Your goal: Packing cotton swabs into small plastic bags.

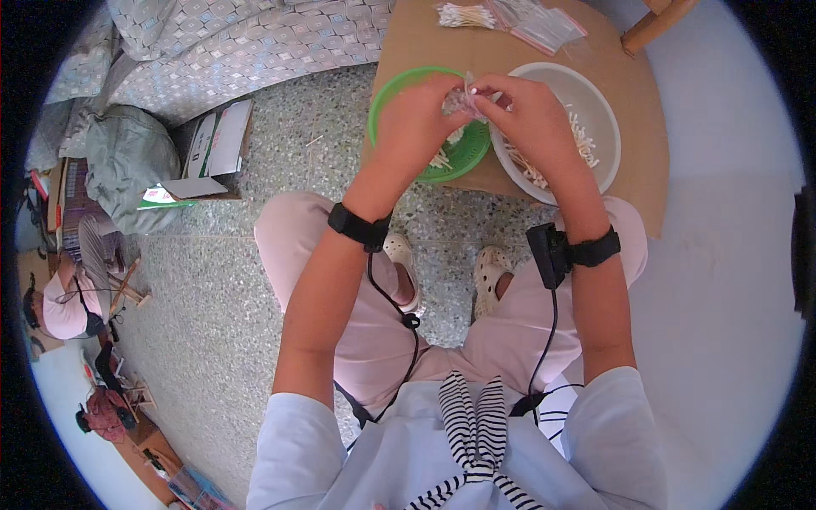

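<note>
Both forearms reach up and inward, left hand over green basket, right hand over white bowl, fingers of both nearly closed, pinching a clear bag between them above the basket's right side. Hands partly hide basket and bowl, both with swabs inside, on brown counter. Swab bundle and more bags lie at the counter's far edge, wooden leg just right.
</note>
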The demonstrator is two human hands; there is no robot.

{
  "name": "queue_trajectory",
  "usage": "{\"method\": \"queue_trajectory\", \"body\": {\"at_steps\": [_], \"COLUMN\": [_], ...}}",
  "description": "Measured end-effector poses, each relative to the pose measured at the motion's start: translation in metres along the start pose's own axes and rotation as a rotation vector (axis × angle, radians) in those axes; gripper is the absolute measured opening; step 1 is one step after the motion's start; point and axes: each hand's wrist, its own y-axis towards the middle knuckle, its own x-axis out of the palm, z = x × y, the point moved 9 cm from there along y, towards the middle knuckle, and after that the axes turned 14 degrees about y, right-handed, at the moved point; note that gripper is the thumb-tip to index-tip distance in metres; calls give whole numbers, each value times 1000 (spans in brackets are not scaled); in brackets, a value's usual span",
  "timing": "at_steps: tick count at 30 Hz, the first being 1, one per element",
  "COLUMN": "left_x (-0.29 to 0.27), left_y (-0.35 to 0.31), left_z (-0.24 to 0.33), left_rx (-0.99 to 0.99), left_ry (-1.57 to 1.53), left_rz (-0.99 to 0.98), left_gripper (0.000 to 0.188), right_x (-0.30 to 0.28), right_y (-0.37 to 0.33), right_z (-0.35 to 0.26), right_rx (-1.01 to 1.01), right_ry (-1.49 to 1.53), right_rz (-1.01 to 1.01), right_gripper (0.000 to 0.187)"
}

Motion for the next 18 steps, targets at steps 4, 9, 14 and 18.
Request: {"method": "queue_trajectory", "body": {"at_steps": [4,9,14,18], "left_x": [-6,-6,-12,-14], "left_y": [4,4,8,10], "left_z": [-2,0,-3,-2], "left_rx": [24,114,44,44], "left_ry": [-96,-52,-116,-222], "left_rz": [19,-22,-6,17], "left_gripper": [35,35,38,36], "right_x": [4,3,-14,-13], "right_y": [-1,2,6,6], "right_z": [-1,-4,6,6], "right_rx": [-141,-9,39,29], "right_ry": [-23,-15,233,304], "right_rz": [-58,14,178,209], "right_gripper": [30,31,26,23]}}
